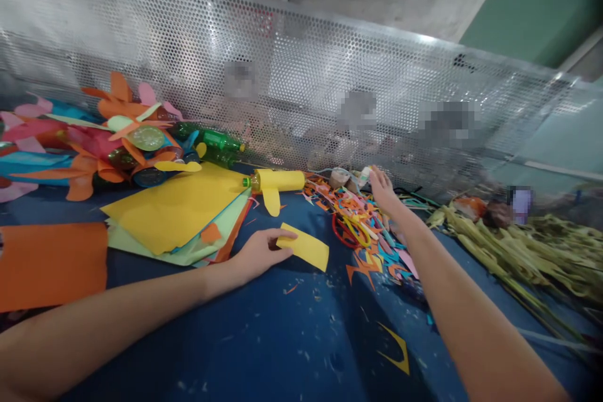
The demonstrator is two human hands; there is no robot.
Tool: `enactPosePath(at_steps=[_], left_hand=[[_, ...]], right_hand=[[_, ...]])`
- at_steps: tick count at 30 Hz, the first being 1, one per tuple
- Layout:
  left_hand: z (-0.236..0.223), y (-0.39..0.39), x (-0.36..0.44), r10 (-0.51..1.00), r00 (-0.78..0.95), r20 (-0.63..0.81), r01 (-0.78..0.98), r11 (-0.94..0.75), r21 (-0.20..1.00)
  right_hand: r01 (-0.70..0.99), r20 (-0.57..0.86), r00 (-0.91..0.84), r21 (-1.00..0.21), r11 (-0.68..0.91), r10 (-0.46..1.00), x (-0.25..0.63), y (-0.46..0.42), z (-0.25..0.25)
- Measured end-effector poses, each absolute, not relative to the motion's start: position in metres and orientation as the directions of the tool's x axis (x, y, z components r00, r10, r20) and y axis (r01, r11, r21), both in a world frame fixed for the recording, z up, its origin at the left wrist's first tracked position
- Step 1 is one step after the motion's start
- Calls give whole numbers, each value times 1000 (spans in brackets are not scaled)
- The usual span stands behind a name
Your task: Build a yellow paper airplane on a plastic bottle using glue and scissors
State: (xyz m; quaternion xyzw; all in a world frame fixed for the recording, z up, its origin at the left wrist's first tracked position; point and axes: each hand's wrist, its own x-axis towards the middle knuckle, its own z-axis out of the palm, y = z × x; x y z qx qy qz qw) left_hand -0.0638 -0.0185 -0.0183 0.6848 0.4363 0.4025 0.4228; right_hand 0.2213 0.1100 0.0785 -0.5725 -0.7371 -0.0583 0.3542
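At nine o'clock from the yellow paper strip [308, 250] lies an orange sheet [54, 264]; at ten, paper-decorated bottles [146, 138]. Between nine and ten sits a stack of coloured sheets [179, 207]. The left hand [264, 254] pinches the strip's left end, thumb against fingers, over the blue table [235, 352]. A yellow-wrapped bottle [285, 180] lies between eleven and twelve. At two, beyond paper scraps [370, 210], the right hand [384, 191] reaches a small white item [364, 176]; I cannot tell whether its fingers grip it. Pale husks [532, 257] lie at three.
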Motion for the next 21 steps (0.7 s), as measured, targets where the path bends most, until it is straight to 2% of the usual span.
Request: enactPosePath(at_steps=[3, 5, 10, 13, 16, 18, 21], left_hand=[[-20, -17, -64, 936, 298, 190, 221, -261, 940], [-22, -16, -65, 941, 277, 196, 200, -256, 946], [-19, -17, -64, 941, 261, 215, 88, -245, 965], [-15, -19, -63, 932, 283, 227, -48, -222, 974], [-12, -21, -62, 941, 294, 170, -71, -156, 985], [-11, -22, -62, 947, 281, 158, -45, -152, 987], [-10, -22, -62, 943, 289, 167, -21, -169, 985]], right_hand=[[860, 511, -202, -316, 402, 835, 202, 86, 56], [803, 392, -353, -339, 490, 849, 185, 58, 39], [709, 244, -351, -561, 427, 904, 152, -14, 16], [582, 247, -381, -685, 439, 891, 146, -33, 10], [468, 269, -340, -783, 410, 901, 148, -38, 3], [472, 283, -296, -787, 397, 912, 150, -40, -2], [575, 344, -257, -696, 429, 903, 153, -44, -4]])
